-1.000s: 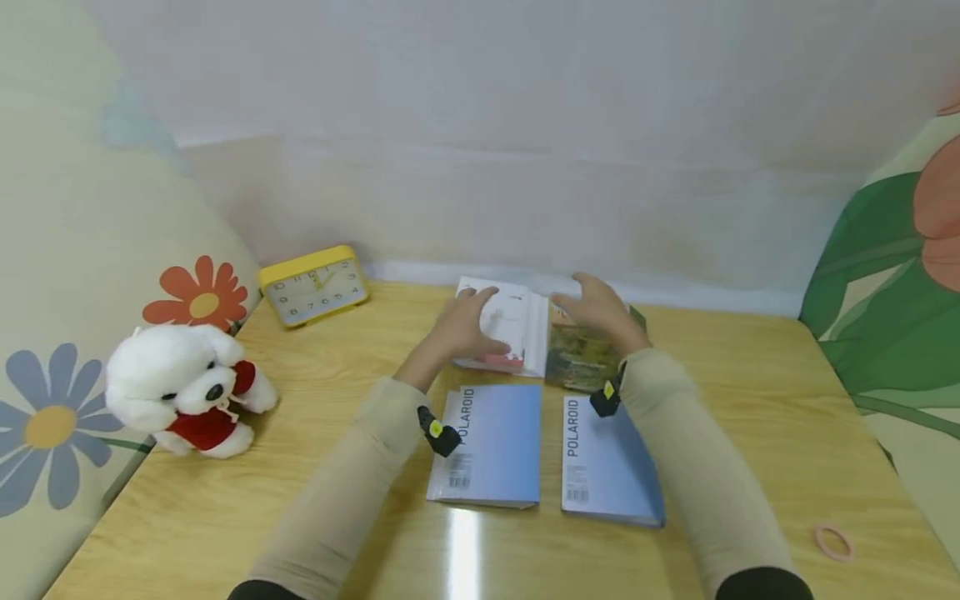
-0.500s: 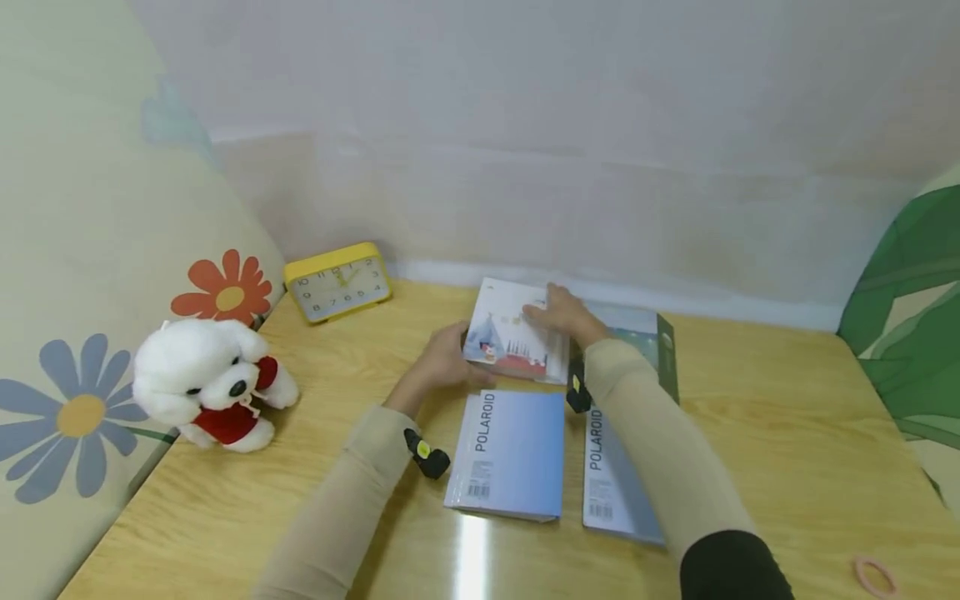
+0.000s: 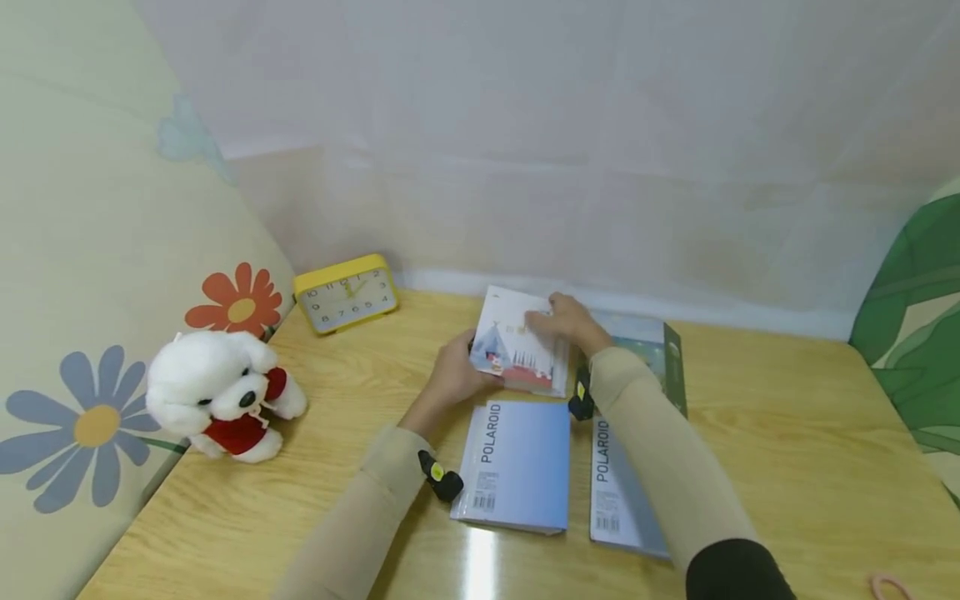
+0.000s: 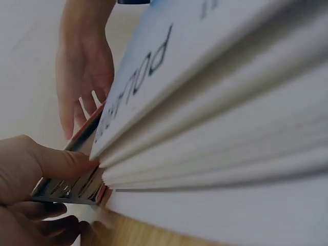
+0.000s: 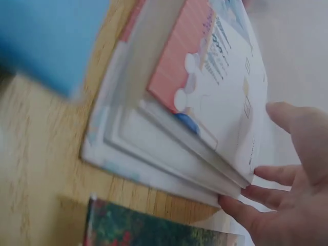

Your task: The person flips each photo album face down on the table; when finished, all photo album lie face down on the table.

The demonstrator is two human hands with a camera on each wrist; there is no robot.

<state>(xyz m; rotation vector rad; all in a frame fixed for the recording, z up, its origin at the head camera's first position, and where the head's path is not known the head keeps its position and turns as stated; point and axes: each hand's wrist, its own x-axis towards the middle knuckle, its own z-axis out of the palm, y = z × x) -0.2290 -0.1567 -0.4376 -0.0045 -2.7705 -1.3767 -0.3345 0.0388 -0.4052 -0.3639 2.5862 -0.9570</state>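
A white book (image 3: 513,342) with a blue tent and red base on its cover lies on top of other white books (image 5: 154,154), whose edges stick out below it unevenly. My left hand (image 3: 459,373) pinches the stack's near left corner, thumb above and fingers lower down, as the left wrist view shows. At the far right edge is my right hand (image 3: 572,325). Its fairly straight fingers (image 5: 264,195) touch the page edges in the right wrist view. Just right of the stack lies a green picture-covered book (image 3: 651,350), partly hidden by the right arm.
Nearer me lie blue POLAROID albums, a left pile (image 3: 517,467) and a right one (image 3: 622,500) partly under the right sleeve. A yellow clock (image 3: 348,293) and a white plush dog (image 3: 225,396) stand at left. A pink ring (image 3: 890,586) lies at the front right.
Both hands have come to the white books from above them and the green book. Left now grips the near left corner; right has moved left onto the far right edge. The view has shifted slightly.
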